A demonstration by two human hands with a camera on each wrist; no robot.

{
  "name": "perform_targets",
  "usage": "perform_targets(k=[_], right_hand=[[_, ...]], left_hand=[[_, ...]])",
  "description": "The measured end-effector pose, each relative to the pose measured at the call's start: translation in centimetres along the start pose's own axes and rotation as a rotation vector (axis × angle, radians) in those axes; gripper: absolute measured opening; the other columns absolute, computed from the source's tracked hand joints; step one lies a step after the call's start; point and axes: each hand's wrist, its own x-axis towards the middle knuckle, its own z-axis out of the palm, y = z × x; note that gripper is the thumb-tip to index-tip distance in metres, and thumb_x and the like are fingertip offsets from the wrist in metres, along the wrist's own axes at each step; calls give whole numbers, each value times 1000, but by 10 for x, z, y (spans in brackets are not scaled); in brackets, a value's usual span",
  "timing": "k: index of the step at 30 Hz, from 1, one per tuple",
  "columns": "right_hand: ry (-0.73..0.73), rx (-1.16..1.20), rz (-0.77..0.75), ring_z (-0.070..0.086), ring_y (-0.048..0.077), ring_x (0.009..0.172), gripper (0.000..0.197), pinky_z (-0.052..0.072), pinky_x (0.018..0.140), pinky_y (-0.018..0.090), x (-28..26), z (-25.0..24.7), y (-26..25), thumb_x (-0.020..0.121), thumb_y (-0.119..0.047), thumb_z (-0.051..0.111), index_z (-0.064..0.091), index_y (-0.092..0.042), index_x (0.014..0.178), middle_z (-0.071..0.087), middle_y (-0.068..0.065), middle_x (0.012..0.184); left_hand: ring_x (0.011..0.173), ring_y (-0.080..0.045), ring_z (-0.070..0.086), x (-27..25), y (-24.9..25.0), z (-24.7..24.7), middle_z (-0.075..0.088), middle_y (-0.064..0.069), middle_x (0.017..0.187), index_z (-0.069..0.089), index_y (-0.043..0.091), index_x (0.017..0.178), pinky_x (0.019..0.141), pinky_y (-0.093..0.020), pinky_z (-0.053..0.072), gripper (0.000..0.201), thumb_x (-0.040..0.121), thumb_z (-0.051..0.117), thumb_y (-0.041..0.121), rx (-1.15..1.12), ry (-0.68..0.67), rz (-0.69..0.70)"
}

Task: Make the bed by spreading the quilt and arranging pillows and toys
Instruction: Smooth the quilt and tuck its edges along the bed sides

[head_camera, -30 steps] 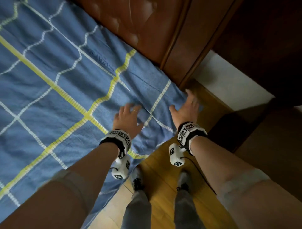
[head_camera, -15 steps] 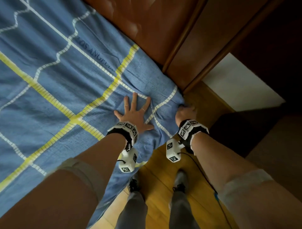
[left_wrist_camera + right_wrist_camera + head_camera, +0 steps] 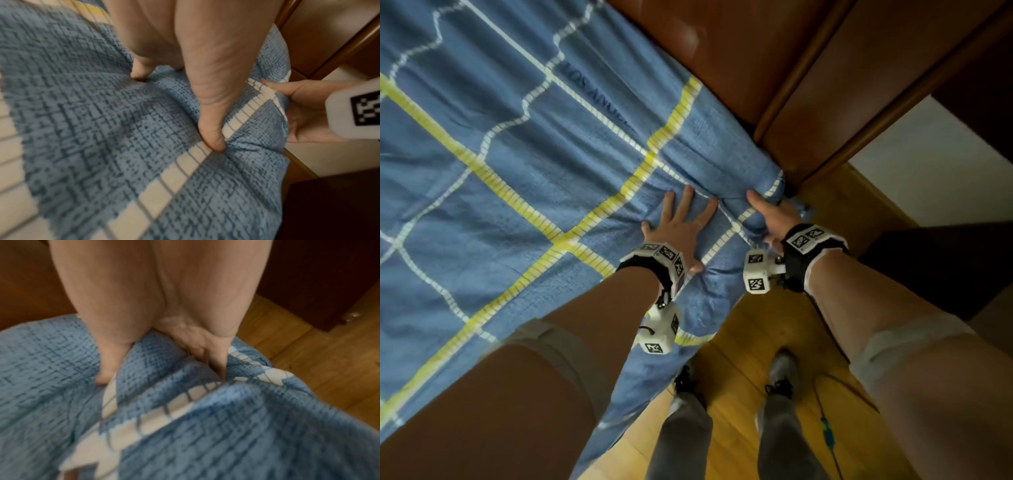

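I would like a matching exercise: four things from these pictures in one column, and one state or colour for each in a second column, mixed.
1. left hand
2. right hand
3. quilt
4. floor

a. yellowish wood
b. blue, with yellow and white lines
c. flat, fingers spread, pressing the quilt
d. gripping a fold at the quilt's corner

Pairs: 1-c, 2-d, 3-b, 4-a

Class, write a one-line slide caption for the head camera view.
Left hand presses flat on the blue checked quilt while the right hand grips its corner beside the wooden headboard.
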Motion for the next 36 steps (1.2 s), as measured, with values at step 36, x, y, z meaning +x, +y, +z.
perform_targets(k=[36], right_hand=[[-120,-214,271,49,33,125,91,60,73,51,-268,134,165,68,-66,73,39,-32,145,40,3,149]], left_hand=[[149,-35,8,-315,-163,240,-11,1,162,9,31,154,116,-58,25,109,71,76,57,-688,292,-421]])
